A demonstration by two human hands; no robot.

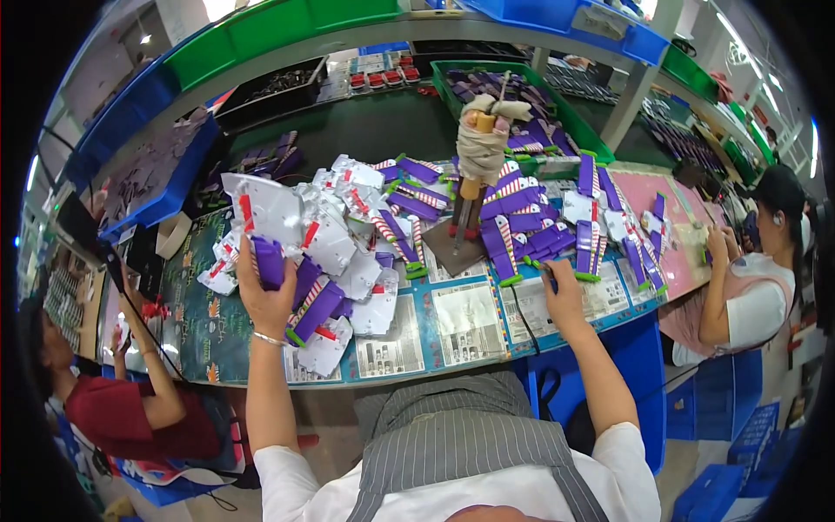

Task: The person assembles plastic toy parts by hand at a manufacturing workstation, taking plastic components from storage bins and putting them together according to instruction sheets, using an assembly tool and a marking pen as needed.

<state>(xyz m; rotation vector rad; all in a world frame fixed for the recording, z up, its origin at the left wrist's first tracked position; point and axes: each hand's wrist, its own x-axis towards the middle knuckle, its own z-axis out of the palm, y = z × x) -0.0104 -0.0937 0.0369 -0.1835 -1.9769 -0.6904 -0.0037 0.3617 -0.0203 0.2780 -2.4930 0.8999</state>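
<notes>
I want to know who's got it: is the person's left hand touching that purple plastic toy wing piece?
Touching. The head view shows the left hand raised over the pile with its fingers wrapped around the purple plastic wing piece, no gap between them.

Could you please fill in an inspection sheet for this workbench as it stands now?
Surface: table lined with printed sheets.
Job's things: purple toy wing piece held by left hand; right hand rests on the table edge by purple parts pile.
Clutter: white plastic shells; wrapped upright tool.
Grippers: left closed on the piece; right's grip unclear.
Cables: black cord by right hand.
Surroundings: green bin; co-workers on both sides.
</notes>
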